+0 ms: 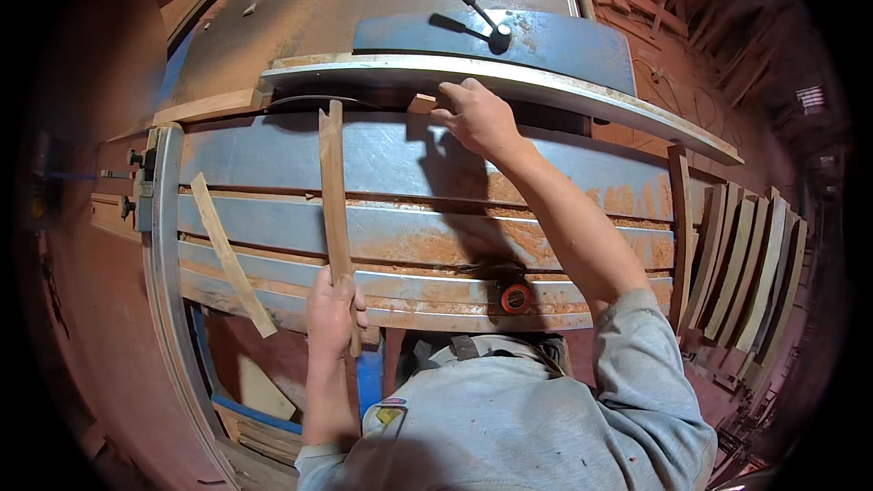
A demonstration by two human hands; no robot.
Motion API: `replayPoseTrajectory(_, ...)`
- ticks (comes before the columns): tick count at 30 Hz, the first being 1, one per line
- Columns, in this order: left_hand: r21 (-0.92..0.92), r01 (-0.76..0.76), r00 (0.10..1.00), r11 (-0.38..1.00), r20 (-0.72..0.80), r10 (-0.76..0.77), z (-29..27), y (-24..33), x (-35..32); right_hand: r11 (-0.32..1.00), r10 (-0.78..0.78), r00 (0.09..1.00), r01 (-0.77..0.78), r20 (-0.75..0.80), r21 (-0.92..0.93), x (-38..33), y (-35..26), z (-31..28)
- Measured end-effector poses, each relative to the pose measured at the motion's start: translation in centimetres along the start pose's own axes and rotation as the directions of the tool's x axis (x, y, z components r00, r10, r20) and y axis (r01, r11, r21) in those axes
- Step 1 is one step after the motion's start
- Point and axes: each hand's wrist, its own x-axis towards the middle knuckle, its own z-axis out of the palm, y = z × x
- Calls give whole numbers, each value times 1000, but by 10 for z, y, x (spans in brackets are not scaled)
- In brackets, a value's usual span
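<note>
The left hand [335, 307] is clenched around the near end of a long wood strip [334, 200] that lies across the blue desk [546, 173]. The right hand [477, 116] pinches a small wood block [421, 104] at the desk's far fence [546, 82], just beside the strip's far end.

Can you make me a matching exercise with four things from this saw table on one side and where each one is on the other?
Things:
1. long strip
2. small block
3. pale strip
4. black lever

Places:
A. on the blue plate behind the fence
B. held in the left hand
C. lying loose at the table's left
D. at the right hand fingertips by the fence

Pairs: 1-B, 2-D, 3-C, 4-A
</note>
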Motion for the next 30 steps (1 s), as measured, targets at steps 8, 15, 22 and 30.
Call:
replayPoseTrajectory(8,-108,76,991,991,-105,-87,-23,-33,-14,937,-309,921,338,-238,90,32,24,-63)
replayPoseTrajectory(15,-196,74,958,978,-257,-124,-27,-16,-20,773,101,843,267,-528,576,-18,49,-272)
replayPoseTrajectory(22,201,-395,819,896,-364,443,-41,-39,-16,458,52,987,110,-150,882,-43,-20,-183)
replayPoseTrajectory(30,383,-445,865,809,-50,499,-72,-31,-32,81,-255,914,-306,316,949,-31,-164,9)
